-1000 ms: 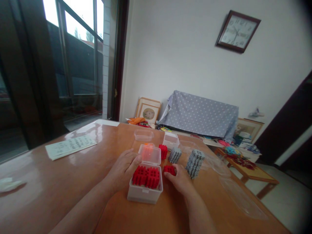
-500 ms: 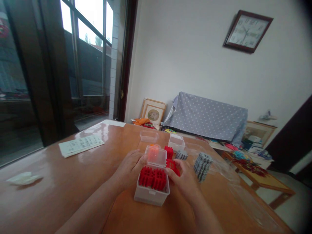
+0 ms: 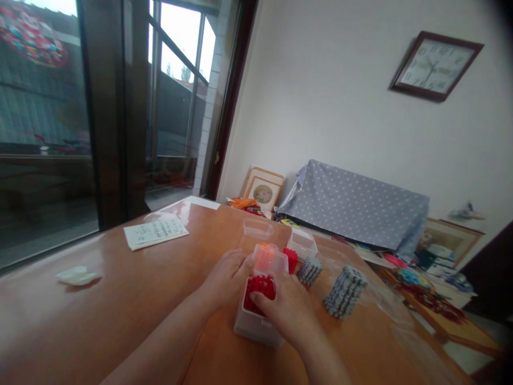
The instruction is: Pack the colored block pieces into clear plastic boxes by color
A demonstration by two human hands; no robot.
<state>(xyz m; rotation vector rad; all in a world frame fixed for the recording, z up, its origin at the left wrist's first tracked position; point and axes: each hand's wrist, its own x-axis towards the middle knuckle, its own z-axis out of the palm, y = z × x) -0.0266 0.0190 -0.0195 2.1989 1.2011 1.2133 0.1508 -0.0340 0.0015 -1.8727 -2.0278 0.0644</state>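
A clear plastic box [image 3: 256, 331] stands on the table with its hinged lid [image 3: 276, 261] raised at the far side. Notched red plastic pieces [image 3: 260, 286] fill what shows of its inside. My left hand [image 3: 230, 275] grips the box at its far left corner, by the lid. Over the right part of the box is my right hand [image 3: 286, 305], fingers curled down and thumb on the red pieces; the hand hides what lies under its palm. Behind the lid stands another red stack [image 3: 290, 259]. To the right are a small grey stack [image 3: 309, 270] and a taller grey stack [image 3: 345, 293].
An open clear box [image 3: 302, 243] and a shallow clear tray [image 3: 257, 229] sit farther back on the wooden table [image 3: 160, 283]. Written paper sheets [image 3: 156, 232] and a crumpled white wrapper [image 3: 78, 275] lie at left. Clear plastic packaging [image 3: 385, 299] lies along the right edge.
My right hand has moved left with red pieces from beside the box to over its inside. My left hand stays at the box. The view has shifted left.
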